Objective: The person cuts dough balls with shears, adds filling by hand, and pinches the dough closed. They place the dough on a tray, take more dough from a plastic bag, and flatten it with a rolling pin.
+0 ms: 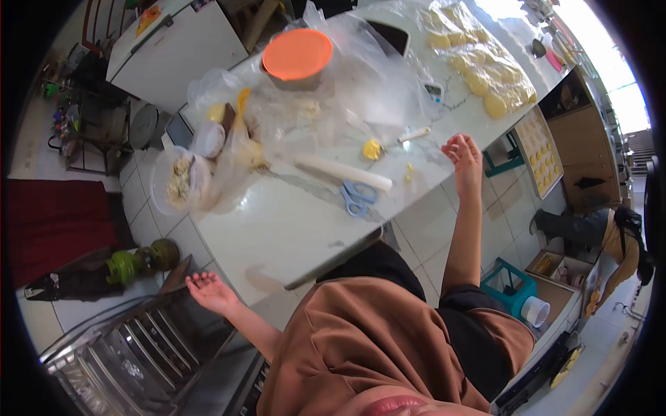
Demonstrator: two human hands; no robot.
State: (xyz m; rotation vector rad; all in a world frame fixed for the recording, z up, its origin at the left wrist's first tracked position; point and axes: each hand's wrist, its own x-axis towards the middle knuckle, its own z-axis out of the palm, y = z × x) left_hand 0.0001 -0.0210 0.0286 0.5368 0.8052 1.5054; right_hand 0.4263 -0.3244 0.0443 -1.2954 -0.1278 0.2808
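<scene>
My left hand (210,291) is spread open, palm up, holding nothing, above a metal wire rack (132,353) at the lower left, just off the white table's near corner (277,236). My right hand (463,156) hovers at the table's right edge with its fingers loosely curled and nothing in them. Nearest to it on the table are a small yellow dough scrap (408,170), a white rolling pin (343,172), blue-handled scissors (358,197) and a white-handled tool with yellow dough on its end (374,149).
An orange-lidded container (298,54) and crumpled plastic bags (236,139) crowd the table's far left. Yellow dough pieces lie on a plastic sheet (479,66). A tray of cookies (538,149), a teal stool (512,286) and another person (610,239) are at the right. A green gas cylinder (125,267) stands on the floor.
</scene>
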